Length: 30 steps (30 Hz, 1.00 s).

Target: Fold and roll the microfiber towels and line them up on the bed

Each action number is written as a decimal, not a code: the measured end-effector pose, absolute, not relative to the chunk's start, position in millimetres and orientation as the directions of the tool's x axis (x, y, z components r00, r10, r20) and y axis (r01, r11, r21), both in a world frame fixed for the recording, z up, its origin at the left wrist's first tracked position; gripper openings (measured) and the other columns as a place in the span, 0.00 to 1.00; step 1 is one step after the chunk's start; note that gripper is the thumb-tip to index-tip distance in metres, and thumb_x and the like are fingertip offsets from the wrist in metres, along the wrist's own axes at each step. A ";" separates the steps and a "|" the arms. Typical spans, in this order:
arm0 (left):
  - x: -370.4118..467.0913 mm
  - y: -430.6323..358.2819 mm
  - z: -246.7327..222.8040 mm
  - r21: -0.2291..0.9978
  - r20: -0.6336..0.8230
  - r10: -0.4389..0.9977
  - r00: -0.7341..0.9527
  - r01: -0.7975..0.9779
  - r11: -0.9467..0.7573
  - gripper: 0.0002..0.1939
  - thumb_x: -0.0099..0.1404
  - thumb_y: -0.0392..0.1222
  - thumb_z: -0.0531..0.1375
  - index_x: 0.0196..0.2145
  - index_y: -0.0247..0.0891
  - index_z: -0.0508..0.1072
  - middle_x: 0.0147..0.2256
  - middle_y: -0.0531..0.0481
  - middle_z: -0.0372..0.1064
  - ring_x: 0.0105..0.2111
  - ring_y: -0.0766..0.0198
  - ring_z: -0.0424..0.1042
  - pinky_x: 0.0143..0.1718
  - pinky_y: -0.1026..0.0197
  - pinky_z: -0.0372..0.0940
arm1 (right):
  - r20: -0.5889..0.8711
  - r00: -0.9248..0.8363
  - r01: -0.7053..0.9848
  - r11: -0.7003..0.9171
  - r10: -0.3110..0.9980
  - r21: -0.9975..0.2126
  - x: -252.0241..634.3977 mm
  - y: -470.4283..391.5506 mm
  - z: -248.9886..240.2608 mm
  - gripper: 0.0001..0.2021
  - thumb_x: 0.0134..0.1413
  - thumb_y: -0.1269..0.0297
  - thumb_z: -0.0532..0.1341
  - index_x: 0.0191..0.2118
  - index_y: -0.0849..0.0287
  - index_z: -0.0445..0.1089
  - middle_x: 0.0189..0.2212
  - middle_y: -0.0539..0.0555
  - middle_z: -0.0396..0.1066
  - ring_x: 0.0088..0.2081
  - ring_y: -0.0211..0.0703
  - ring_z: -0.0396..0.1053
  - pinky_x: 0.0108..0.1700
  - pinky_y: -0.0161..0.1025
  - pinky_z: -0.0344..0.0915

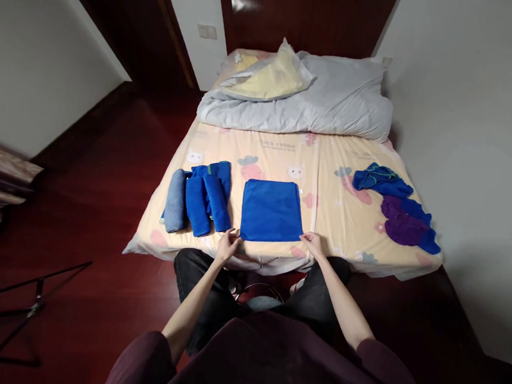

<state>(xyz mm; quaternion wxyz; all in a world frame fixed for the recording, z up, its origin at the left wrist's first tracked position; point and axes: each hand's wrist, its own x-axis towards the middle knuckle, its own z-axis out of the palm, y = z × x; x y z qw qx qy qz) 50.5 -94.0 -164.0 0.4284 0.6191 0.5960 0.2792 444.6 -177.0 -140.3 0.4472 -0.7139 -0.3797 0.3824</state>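
A blue towel, folded into a flat, near-square shape, lies on the bed in front of me. My left hand is at its near left corner, thumb and fingers closed in a pinch there. At the near right corner, my right hand pinches the towel's edge between thumb and fingertips. Just left of the towel are a grey-blue rolled towel and two blue rolled towels, partly on top of another blue cloth.
Crumpled blue cloths and a purple cloth lie at the bed's right side. A grey quilt is bunched near the headboard. Black tripod legs stand on the floor at left. A wall runs along the right.
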 end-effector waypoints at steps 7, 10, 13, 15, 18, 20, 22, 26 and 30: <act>67.0 -82.8 -154.3 0.873 -0.160 0.983 0.090 0.477 0.099 0.24 0.62 0.51 0.67 0.53 0.38 0.75 0.48 0.38 0.80 0.48 0.49 0.80 0.56 0.46 0.72 | -0.230 0.475 0.101 -0.312 0.849 -0.945 443.6 -177.3 -135.8 0.24 0.35 0.43 0.74 0.29 0.56 0.70 0.26 0.55 0.75 0.30 0.47 0.73 0.30 0.39 0.67; 69.9 -84.6 -151.2 0.866 -0.144 0.985 0.096 0.494 0.078 0.23 0.62 0.51 0.67 0.51 0.38 0.75 0.47 0.38 0.80 0.47 0.49 0.81 0.54 0.47 0.73 | -0.223 0.485 0.111 -0.312 0.846 -0.944 447.5 -186.0 -142.3 0.22 0.37 0.45 0.73 0.28 0.55 0.68 0.25 0.54 0.74 0.29 0.45 0.72 0.30 0.38 0.67; 69.8 -85.2 -152.3 0.856 -0.156 0.986 0.051 0.505 0.109 0.23 0.61 0.49 0.67 0.51 0.37 0.74 0.45 0.38 0.81 0.45 0.49 0.81 0.51 0.47 0.74 | -0.219 0.477 0.173 -0.336 0.851 -0.926 452.2 -189.9 -151.6 0.20 0.37 0.47 0.73 0.26 0.54 0.66 0.24 0.52 0.73 0.29 0.45 0.71 0.32 0.39 0.67; 68.9 -84.8 -154.1 0.853 -0.191 0.981 0.037 0.501 0.148 0.22 0.60 0.47 0.67 0.50 0.37 0.74 0.41 0.39 0.80 0.43 0.48 0.81 0.50 0.47 0.74 | -0.209 0.478 0.202 -0.339 0.853 -0.919 454.1 -189.7 -157.2 0.19 0.37 0.48 0.73 0.24 0.54 0.66 0.24 0.52 0.73 0.30 0.45 0.72 0.34 0.39 0.68; 66.3 -85.2 -155.9 0.871 -0.224 0.971 0.077 0.463 0.164 0.21 0.59 0.47 0.67 0.48 0.37 0.73 0.36 0.42 0.79 0.41 0.50 0.81 0.48 0.49 0.74 | -0.198 0.483 0.213 -0.333 0.853 -0.919 454.6 -189.0 -162.7 0.18 0.37 0.49 0.72 0.24 0.54 0.66 0.24 0.51 0.72 0.30 0.45 0.71 0.34 0.39 0.67; 62.1 -87.3 -156.1 0.887 -0.216 0.971 0.104 0.436 0.151 0.21 0.58 0.48 0.66 0.47 0.38 0.73 0.35 0.45 0.78 0.40 0.52 0.80 0.47 0.50 0.73 | -0.194 0.483 0.217 -0.332 0.854 -0.918 454.7 -190.7 -164.2 0.17 0.37 0.49 0.71 0.24 0.54 0.67 0.23 0.50 0.71 0.29 0.44 0.70 0.34 0.39 0.67; 54.8 -91.4 -156.0 0.895 -0.205 0.972 0.119 0.424 0.137 0.22 0.57 0.49 0.66 0.47 0.38 0.73 0.34 0.46 0.77 0.39 0.54 0.79 0.46 0.52 0.73 | -0.194 0.477 0.220 -0.330 0.857 -0.918 455.9 -195.2 -164.7 0.16 0.38 0.50 0.71 0.24 0.54 0.67 0.22 0.49 0.71 0.28 0.43 0.70 0.34 0.38 0.66; 35.6 -103.2 -157.2 0.896 -0.224 0.950 0.218 0.430 0.112 0.24 0.55 0.51 0.65 0.47 0.37 0.73 0.32 0.49 0.76 0.35 0.57 0.77 0.42 0.54 0.72 | -0.216 0.393 0.223 -0.321 0.894 -0.920 461.9 -210.0 -165.0 0.16 0.37 0.52 0.72 0.23 0.55 0.67 0.23 0.48 0.71 0.29 0.43 0.71 0.34 0.37 0.67; 27.4 -109.0 -157.6 0.867 -0.287 0.909 0.301 0.485 0.113 0.25 0.55 0.52 0.67 0.48 0.39 0.73 0.31 0.50 0.76 0.36 0.54 0.79 0.43 0.52 0.73 | -0.317 0.262 0.181 -0.369 0.912 -0.912 466.4 -220.6 -162.4 0.17 0.36 0.54 0.74 0.24 0.56 0.68 0.21 0.46 0.69 0.24 0.39 0.67 0.27 0.34 0.62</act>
